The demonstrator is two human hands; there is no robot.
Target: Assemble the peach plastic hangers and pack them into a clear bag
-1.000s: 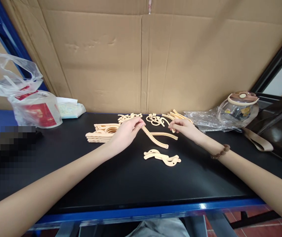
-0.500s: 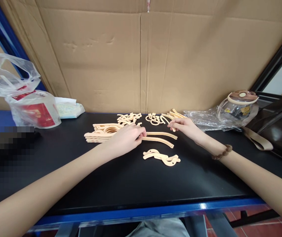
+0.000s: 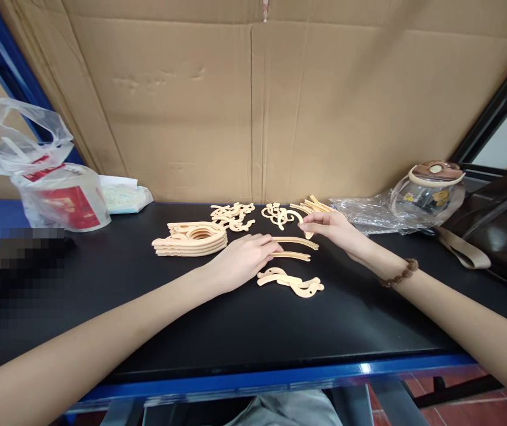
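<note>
Fingers of the left hand [image 3: 249,257] are bent over the near strip [image 3: 296,255], and one end of it is hidden; whether it is pinched cannot be told. Behind it, the far strip [image 3: 298,241] is laid on the black table [image 3: 235,334]. One curved hook [image 3: 300,217] is pinched by the thumb and fingers of the right hand [image 3: 330,231]. Some short bent pieces [image 3: 289,281] are set in front of both strips, and a neat stack [image 3: 180,242] is seen on the left.

- No lettering can be read.
- Red label [image 3: 73,207] on the bagged package [image 3: 99,198] near the tabletop's [image 3: 253,331] back left corner: marks too small to make out.
- Packet [image 3: 124,199] beside it: print blurred.
</note>
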